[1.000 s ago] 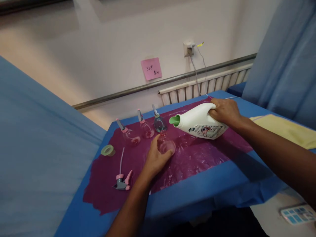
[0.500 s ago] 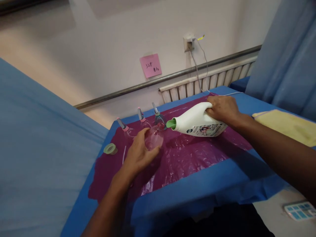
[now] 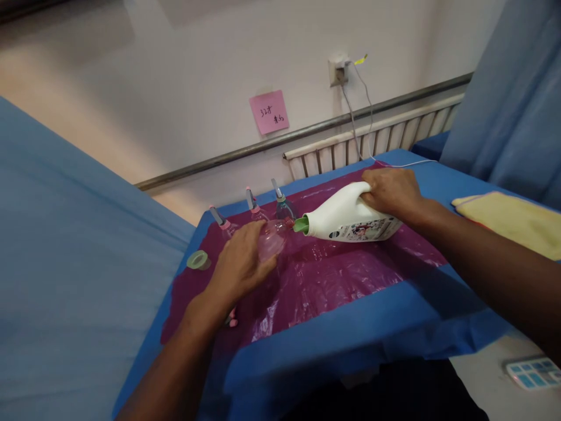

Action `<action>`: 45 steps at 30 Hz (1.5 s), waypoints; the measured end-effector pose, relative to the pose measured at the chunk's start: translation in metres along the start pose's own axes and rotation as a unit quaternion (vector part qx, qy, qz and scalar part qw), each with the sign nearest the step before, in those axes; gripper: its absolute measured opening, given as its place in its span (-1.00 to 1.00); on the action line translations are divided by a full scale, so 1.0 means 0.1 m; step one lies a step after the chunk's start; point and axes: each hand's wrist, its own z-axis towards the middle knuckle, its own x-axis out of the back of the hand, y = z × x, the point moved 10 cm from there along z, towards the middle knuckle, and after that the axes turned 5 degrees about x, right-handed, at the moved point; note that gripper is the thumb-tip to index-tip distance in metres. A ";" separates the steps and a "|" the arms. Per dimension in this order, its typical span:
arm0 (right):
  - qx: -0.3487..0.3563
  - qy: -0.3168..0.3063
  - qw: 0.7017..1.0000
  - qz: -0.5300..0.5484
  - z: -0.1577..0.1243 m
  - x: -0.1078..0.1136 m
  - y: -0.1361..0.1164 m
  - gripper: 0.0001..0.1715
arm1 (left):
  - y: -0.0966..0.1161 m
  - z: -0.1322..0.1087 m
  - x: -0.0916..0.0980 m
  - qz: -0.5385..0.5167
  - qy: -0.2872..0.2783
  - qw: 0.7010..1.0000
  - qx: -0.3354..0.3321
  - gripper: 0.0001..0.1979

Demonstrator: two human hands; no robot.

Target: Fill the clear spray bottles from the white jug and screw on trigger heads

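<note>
My right hand [image 3: 390, 188] grips the handle of a white detergent jug [image 3: 339, 216], tipped on its side with its green spout [image 3: 300, 224] toward the left. In my left hand [image 3: 243, 254] is a clear pink bottle [image 3: 272, 238], tilted so its red neck meets the spout. Whether liquid flows between them I cannot make out. Behind the left hand stand a pink-collared spray bottle [image 3: 222, 222], a second one [image 3: 254, 206] and a teal spray bottle [image 3: 284, 206]. A pale green cap [image 3: 198, 260] lies left of my hand.
A shiny purple plastic sheet [image 3: 324, 292] covers part of the blue-draped table [image 3: 372, 318]. To the right lies a yellow cloth [image 3: 508, 222]. Blue curtains [image 3: 65, 263] hang on both sides. A cable [image 3: 350, 111] runs from the wall socket [image 3: 338, 71]. Small pink pieces [image 3: 232, 318] lie near my left wrist.
The pink bottle has tilted toward the jug, and its neck now meets the green spout. The jug has shifted slightly left. Small pink pieces have come into view by my left wrist.
</note>
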 end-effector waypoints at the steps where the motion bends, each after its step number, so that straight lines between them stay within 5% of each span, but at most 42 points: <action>1: -0.006 -0.004 1.000 -0.008 0.00 0.00 0.00 -0.62 | 0.01 0.00 0.00 0.010 -0.003 1.000 -0.003 -0.25; 14: -0.004 -0.011 1.000 0.022 0.06 -0.08 -0.03 -0.78 | 0.14 0.04 0.03 0.099 -0.021 0.994 -0.034 -0.25; 45: 0.015 -0.018 1.000 -0.008 0.14 -0.15 -0.04 -0.70 | 0.34 0.09 0.09 0.191 -0.037 0.978 -0.072 -0.19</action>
